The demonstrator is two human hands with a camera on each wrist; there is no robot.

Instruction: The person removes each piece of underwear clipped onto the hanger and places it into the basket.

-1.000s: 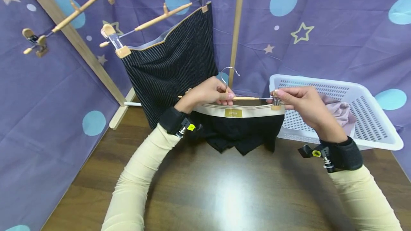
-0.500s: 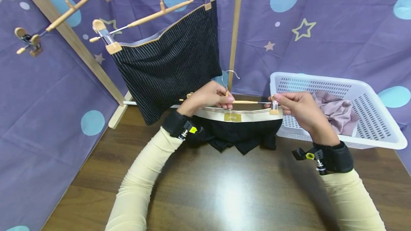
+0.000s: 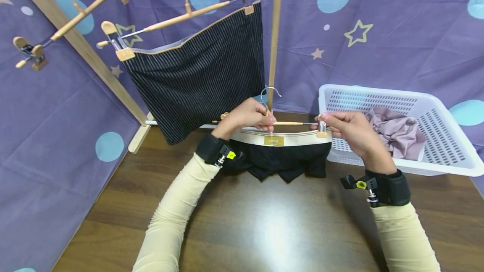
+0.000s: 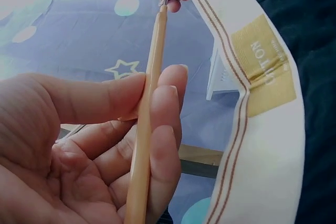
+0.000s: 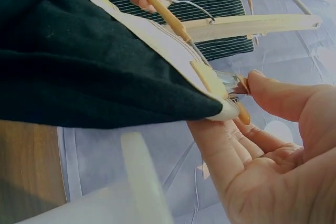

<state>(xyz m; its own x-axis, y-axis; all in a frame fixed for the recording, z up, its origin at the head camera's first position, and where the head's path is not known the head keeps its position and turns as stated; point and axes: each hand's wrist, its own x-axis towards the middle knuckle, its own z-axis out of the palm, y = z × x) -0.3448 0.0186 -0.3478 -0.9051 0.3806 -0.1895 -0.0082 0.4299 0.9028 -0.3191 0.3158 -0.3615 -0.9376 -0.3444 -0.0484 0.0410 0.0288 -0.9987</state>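
My left hand [image 3: 251,116] grips the wooden bar of a clip hanger [image 3: 287,123] near its metal hook [image 3: 269,92]; in the left wrist view the hand [image 4: 105,145] has fingers and thumb curled round the bar [image 4: 149,103]. My right hand [image 3: 342,126] pinches the hanger's right clip [image 3: 322,128], seen close in the right wrist view as the clip [image 5: 223,83] biting the waistband. Black shorts [image 3: 281,160] with a cream waistband [image 3: 281,139] and gold label hang from the hanger, their lower part resting on the wooden table [image 3: 264,221].
A dark striped garment [image 3: 200,81] hangs clipped on another hanger from the wooden rack [image 3: 275,32] behind. An empty clip hanger [image 3: 56,28] hangs at the far left. A white basket [image 3: 435,133] holding a pink garment [image 3: 397,131] stands at the right.
Both hands with the hanger and shorts have sunk slightly lower and the view has shifted; the grips are unchanged.
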